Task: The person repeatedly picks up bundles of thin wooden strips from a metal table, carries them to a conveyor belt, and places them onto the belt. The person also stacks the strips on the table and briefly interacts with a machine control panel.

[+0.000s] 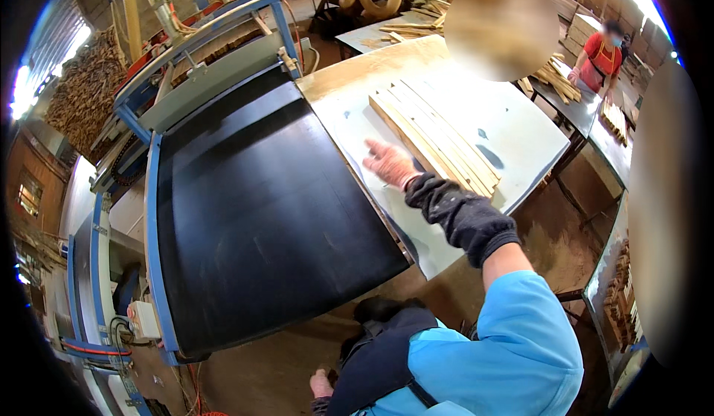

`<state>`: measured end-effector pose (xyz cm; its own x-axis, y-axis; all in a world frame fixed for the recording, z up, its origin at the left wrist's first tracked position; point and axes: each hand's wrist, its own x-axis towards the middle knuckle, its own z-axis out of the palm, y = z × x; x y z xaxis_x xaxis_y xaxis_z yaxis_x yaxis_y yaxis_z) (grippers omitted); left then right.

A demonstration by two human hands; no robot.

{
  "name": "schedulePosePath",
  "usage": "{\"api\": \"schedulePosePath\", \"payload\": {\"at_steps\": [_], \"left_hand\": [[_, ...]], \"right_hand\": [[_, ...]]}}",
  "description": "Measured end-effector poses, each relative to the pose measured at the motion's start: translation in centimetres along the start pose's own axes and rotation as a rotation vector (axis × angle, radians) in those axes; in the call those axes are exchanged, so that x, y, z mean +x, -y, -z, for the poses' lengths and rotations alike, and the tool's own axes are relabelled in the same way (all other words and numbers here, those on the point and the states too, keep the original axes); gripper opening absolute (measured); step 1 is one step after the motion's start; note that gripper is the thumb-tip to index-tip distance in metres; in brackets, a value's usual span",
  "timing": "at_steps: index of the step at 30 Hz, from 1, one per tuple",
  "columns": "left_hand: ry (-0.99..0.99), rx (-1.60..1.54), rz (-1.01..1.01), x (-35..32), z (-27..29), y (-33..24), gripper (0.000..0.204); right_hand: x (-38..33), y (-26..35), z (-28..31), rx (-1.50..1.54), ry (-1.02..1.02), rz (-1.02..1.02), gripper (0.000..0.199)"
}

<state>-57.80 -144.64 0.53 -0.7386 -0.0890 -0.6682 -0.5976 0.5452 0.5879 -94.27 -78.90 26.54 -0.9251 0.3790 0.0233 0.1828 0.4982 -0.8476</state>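
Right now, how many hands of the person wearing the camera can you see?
2. The right hand is stretched out on the pale table, beside the wooden slats. The left hand is low, near the body, partly hidden.

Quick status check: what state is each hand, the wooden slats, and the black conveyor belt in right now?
right hand: open, flat on the white table, beside the slats.
left hand: low by the body, grip unclear.
wooden slats: lying flat, side by side on the table.
black conveyor belt: bare.
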Motion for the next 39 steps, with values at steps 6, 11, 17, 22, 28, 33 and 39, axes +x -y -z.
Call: {"api": "schedulePosePath", "payload": {"at_steps": [6,11,17,22,28,33,39], "left_hand": [[0.311,-0.763,0.029,-4.5,4.8,-22.0,0.042],[0.538,-0.704,-0.339,-6.6,4.1,-35.9,0.052],[0.583,-0.573,-0.388,-5.4,1.8,-42.0,0.057],[0.544,-0.527,-0.389,-4.9,-1.1,-46.8,0.045],[0.424,-0.299,-0.519,-2.9,-8.5,-52.9,0.057],[0.2,0.108,-0.612,-1.0,-11.2,-54.6,0.085],[-0.144,0.173,-0.541,0.0,-3.0,-51.7,0.074]], "right_hand": [[1.5,-5.2,14.8,-0.41,-0.39,-0.265,0.08],[0.9,-9.3,19.9,-0.652,-0.108,-0.566,0.066],[1.7,-11.1,20.1,-0.537,-0.023,-0.474,0.066],[2.2,-10.4,18.5,-0.544,-0.113,-0.637,0.071],[0.3,-5.5,13.7,-0.437,-0.072,-0.62,0.074],[-3.1,-0.2,6.2,-0.338,0.006,-0.352,0.068],[-4.8,5.8,-6.5,-0.261,0.335,-0.275,0.075]]}}
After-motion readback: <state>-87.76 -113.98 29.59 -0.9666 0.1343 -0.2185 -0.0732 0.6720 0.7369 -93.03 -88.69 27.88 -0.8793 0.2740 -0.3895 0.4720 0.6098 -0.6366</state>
